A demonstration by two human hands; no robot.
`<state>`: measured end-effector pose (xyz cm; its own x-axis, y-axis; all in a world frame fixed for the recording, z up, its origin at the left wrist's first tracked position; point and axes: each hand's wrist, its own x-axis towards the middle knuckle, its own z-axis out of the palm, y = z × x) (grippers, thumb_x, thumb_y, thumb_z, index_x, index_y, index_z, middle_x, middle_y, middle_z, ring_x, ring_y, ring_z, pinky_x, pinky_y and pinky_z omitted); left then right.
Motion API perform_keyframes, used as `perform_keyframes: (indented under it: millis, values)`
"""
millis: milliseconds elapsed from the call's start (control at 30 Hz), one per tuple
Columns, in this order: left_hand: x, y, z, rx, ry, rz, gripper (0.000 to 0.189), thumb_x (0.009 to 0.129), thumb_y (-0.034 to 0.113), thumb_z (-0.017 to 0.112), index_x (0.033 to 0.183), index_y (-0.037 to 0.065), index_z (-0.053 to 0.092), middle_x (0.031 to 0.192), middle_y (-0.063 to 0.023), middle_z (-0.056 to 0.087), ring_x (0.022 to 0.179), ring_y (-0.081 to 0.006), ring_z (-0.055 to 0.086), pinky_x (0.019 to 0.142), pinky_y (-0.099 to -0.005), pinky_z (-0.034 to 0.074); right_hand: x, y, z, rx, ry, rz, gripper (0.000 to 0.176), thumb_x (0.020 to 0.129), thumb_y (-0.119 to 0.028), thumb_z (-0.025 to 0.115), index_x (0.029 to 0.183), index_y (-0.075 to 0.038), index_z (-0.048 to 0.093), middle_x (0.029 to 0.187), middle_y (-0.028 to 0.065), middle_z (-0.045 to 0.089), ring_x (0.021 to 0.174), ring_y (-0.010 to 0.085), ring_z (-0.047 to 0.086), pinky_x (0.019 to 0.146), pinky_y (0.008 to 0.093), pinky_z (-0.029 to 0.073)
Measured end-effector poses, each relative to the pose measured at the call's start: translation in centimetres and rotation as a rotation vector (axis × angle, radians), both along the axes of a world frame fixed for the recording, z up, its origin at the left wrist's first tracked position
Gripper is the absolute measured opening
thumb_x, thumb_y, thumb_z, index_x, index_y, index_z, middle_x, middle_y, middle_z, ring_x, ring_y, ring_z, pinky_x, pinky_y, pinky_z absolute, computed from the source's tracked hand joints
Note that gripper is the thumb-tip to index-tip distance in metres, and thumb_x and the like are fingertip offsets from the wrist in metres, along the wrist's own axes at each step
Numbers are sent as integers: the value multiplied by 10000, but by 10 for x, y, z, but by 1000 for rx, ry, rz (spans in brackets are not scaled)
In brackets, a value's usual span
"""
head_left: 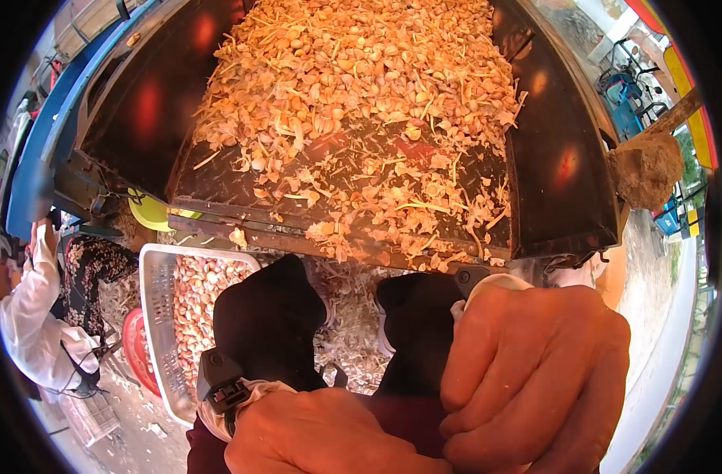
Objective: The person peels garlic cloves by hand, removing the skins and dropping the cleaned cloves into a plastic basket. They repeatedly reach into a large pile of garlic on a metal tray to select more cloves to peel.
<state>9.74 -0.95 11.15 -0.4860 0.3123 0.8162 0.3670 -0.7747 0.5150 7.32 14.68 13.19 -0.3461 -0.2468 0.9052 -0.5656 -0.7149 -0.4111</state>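
Observation:
Both of my hands are close to the camera, low in the view. My left hand (pixel 321 434) is at the bottom centre, back upward, its fingertips hidden below the frame edge. To its right my right hand (pixel 534 371) has its fingers curled and pressed together, and what they may hold is hidden. Beyond the hands a dark metal tray (pixel 242 186) bears a large heap of garlic cloves (pixel 361 63), with loose papery skins (pixel 392 205) strewn along its near edge.
A white basket (pixel 157 292) of cloves stands left of my knees, beside a red basin (pixel 136 351). A co-worker in a white top (pixel 33 316) sits at far left. A yellow-green bowl (pixel 149 212) lies under the tray. A stone-like block (pixel 647 170) is at right.

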Motion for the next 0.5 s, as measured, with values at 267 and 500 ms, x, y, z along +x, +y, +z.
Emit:
perform_keyframes:
  millis: [267,500]
  values:
    - [-15,-10,-3,-65,86,-39,204,801,-17,682,995,-82,684,810,-257,670,561,-224,662,456,-236,527,-7,0,-1,51,79,187,148,745,122,525,614,57,545,536,254,547,369,252,511,327,281,341]
    - [-7,2,-3,97,-116,-177,217,825,-70,644,1035,-125,647,880,-282,654,575,-235,664,487,-266,551,-1,1,-5,2,56,133,156,753,125,517,617,53,545,559,264,556,380,263,514,333,273,362]
